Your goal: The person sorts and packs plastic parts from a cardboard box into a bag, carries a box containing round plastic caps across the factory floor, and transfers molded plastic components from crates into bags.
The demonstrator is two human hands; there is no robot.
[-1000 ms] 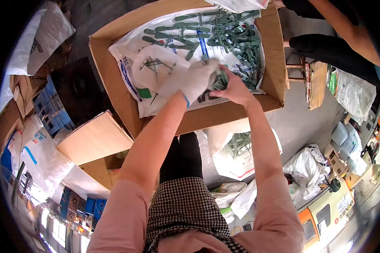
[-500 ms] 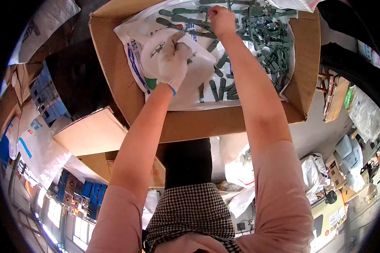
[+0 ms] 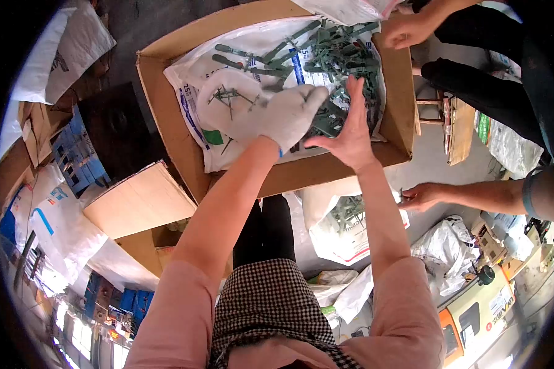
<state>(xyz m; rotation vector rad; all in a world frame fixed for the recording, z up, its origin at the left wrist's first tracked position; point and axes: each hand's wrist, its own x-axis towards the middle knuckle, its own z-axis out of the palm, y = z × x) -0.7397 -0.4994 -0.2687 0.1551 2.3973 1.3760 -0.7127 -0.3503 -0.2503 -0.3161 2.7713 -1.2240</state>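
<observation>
My left hand (image 3: 292, 114), in a white glove, reaches over the middle of the cardboard box (image 3: 277, 177) with its fingers stretched out and nothing visible in it. Just to the right, my bare right hand (image 3: 353, 132) is open, its thumb spread wide from the raised fingers. Beneath and beyond both hands lies a heap of dark green plastic pieces (image 3: 345, 58) on a white printed sack (image 3: 188, 64). Left of my gloved hand is a whitish round dish (image 3: 209, 117) with several thin green sticks (image 3: 231, 98) on it; my left hand partly covers its right side.
At the right, a co-worker's hand (image 3: 409, 29) is by the box's far corner. Their other hand (image 3: 421, 197) touches a white bag (image 3: 326, 230) holding green pieces, below the box. A cardboard flap (image 3: 138, 200) stands at the left; a wooden stool (image 3: 452, 129) is on the right.
My right hand has come back from the far pieces and opened. My left hand has moved right, off the dish. More thin sticks show on the dish, and a co-worker's hands have appeared.
</observation>
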